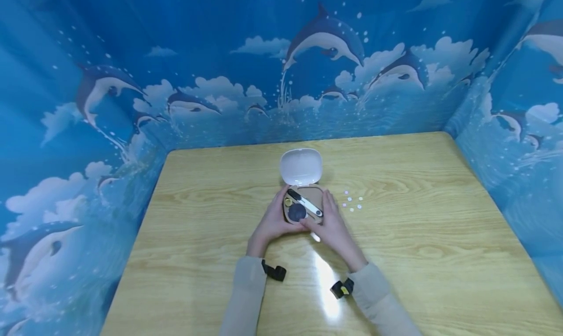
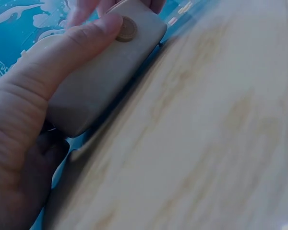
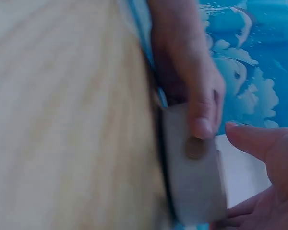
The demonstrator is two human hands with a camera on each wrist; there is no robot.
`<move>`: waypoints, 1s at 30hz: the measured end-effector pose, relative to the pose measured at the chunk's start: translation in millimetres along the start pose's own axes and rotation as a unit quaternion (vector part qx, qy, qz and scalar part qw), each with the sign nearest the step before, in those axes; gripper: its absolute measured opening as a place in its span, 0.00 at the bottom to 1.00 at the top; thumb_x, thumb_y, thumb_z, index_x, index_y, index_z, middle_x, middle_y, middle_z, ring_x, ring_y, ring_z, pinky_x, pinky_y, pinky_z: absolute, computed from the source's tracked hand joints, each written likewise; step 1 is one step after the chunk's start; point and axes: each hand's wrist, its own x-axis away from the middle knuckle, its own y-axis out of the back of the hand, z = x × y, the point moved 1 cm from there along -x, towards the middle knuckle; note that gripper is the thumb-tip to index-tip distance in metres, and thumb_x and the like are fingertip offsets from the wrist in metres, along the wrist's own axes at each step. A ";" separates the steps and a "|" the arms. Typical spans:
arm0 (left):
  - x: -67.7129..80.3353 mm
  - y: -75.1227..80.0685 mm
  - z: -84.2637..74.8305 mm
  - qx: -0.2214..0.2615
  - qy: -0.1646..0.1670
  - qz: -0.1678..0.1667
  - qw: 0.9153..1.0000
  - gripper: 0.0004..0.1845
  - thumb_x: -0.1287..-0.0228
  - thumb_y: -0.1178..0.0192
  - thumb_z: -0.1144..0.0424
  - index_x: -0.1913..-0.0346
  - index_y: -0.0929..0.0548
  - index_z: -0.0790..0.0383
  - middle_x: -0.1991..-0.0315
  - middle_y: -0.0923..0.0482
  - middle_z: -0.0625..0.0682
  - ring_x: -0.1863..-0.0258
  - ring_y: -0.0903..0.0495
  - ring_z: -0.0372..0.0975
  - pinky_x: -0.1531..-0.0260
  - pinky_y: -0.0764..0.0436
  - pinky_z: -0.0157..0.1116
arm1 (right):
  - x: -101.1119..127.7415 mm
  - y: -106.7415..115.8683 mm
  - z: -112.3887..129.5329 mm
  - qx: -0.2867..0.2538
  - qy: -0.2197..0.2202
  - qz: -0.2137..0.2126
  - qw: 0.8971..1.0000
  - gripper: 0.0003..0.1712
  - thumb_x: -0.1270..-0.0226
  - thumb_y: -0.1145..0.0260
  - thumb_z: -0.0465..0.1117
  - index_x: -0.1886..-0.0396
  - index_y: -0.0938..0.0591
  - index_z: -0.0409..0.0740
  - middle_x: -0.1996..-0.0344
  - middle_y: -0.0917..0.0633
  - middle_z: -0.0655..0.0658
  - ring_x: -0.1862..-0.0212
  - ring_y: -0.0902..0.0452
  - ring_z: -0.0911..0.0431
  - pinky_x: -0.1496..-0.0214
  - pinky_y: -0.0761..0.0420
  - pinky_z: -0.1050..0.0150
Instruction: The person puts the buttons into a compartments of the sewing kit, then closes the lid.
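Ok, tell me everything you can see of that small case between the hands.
The case is a small, rounded box, beige and plastic-looking, lying open on the table. Its white lid stands tilted up at the far side. Inside lie a dark round piece, a black-and-white tool and a small yellow item. A round brown button sits on its front wall. Left hand and right hand hold its sides.

The surface (image 1: 396,238) is light yellow wood with wavy brown lines. The walls (image 1: 132,57) are bright blue with white clouds and grey-and-white dolphins. The little case (image 1: 303,206) is tan with a white lid (image 1: 301,167), and inside sit a dark round piece (image 1: 296,212) and a black-and-white stick (image 1: 305,203)
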 end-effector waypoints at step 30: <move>2.0 -6.5 2.5 -0.042 0.034 -0.017 0.998 0.73 0.73 0.17 0.37 0.22 0.53 0.35 0.25 0.41 0.48 0.28 0.38 0.47 0.30 0.37 0.51 | -21.0 108.3 -24.6 -0.188 0.173 -0.071 0.964 0.43 0.42 0.30 0.23 0.27 0.36 0.35 0.31 0.31 0.34 0.30 0.37 0.42 0.25 0.40 0.60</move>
